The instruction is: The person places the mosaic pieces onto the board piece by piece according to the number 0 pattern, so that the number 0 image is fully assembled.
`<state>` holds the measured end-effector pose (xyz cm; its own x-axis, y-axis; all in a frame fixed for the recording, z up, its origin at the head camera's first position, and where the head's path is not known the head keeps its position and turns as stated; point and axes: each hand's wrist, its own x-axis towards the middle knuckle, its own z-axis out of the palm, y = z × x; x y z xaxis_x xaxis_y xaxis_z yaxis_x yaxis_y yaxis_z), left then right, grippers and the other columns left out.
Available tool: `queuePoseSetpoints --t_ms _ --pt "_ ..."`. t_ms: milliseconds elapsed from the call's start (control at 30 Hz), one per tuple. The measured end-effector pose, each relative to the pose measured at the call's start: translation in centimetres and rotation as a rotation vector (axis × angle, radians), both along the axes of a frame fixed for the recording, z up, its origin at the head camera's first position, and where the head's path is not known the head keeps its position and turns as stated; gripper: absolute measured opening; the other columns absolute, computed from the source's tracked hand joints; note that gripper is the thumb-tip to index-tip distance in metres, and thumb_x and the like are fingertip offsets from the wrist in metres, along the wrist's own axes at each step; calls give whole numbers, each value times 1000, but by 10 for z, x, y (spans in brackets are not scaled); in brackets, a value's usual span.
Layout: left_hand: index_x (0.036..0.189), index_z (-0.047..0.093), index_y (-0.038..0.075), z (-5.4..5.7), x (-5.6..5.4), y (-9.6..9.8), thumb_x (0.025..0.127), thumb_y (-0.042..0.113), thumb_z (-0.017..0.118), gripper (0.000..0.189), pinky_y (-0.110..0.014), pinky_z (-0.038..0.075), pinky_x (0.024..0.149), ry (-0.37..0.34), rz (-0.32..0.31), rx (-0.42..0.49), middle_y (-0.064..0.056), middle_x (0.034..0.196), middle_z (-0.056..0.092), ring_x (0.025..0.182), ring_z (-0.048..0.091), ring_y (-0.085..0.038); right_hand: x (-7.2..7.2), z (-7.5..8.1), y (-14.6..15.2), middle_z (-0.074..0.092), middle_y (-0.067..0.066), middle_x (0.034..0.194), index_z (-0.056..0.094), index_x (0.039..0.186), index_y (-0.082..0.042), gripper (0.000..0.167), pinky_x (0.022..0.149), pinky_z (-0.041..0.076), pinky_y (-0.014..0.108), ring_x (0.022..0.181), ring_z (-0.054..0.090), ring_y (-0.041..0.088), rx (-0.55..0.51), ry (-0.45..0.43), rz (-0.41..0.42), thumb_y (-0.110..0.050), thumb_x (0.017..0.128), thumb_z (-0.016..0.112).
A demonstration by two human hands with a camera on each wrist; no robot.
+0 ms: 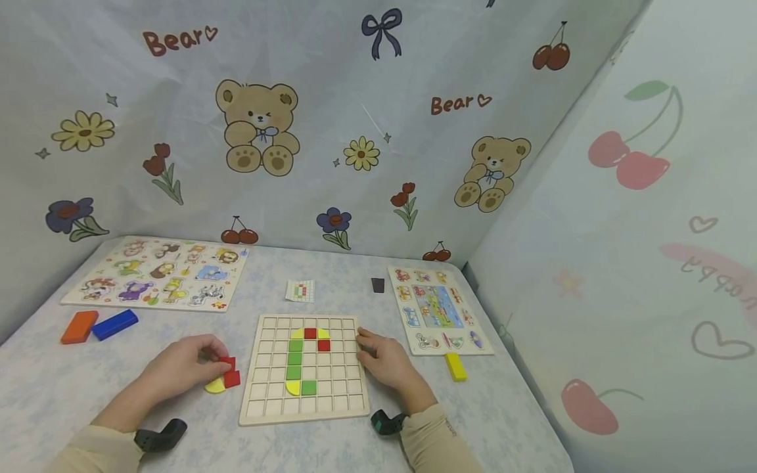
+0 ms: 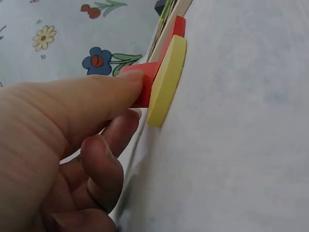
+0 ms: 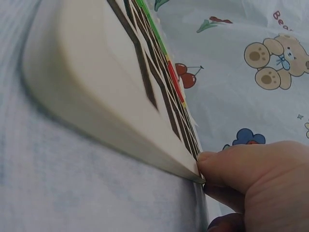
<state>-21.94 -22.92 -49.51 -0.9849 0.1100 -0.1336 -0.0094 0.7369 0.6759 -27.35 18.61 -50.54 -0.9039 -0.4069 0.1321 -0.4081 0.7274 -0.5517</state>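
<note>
Between thumb and finger my left hand (image 1: 180, 364) pinches a red square tile (image 2: 149, 72). In the head view another red tile (image 1: 232, 379) and a yellow rounded tile (image 1: 215, 386) lie on the table by those fingertips. To their right lies a wooden grid board (image 1: 260, 410). Green tiles (image 1: 294, 359), red tiles (image 1: 323, 345) and yellow rounded tiles (image 1: 293, 388) sit in some of its squares. My right hand (image 1: 387, 361) grips the board's right edge, thumb on top in the right wrist view; its other fingers are partly hidden.
A small pattern card (image 1: 300, 291) and a dark piece (image 1: 378, 285) lie behind the board. An animal puzzle (image 1: 160, 274) is at back left, near orange (image 1: 79, 327) and blue (image 1: 115, 324) blocks. Another puzzle (image 1: 440, 309) and a yellow block (image 1: 455, 366) are on the right.
</note>
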Motion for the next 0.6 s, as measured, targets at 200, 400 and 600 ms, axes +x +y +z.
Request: queuePoseSetpoints --t_ms 200,400,600 --pt "104 72 17 -3 -1 -2 93 40 76 26 -36 48 79 32 31 73 3 97 70 94 61 -19 0 1 1 55 6 151 63 139 -3 42 112 43 48 140 53 28 10 21 19 -20 100 65" --pt "107 74 15 0 -1 0 94 41 75 30 -33 47 74 34 48 104 1 98 71 90 59 -20 0 2 1 55 6 152 63 139 -3 42 113 43 47 140 53 27 14 14 15 -20 100 65" --pt "108 75 14 3 1 4 94 44 74 33 -32 47 74 33 60 118 2 100 73 89 60 -19 1 4 0 55 7 152 62 140 -3 42 113 43 48 140 53 27 8 13 19 -19 101 64"
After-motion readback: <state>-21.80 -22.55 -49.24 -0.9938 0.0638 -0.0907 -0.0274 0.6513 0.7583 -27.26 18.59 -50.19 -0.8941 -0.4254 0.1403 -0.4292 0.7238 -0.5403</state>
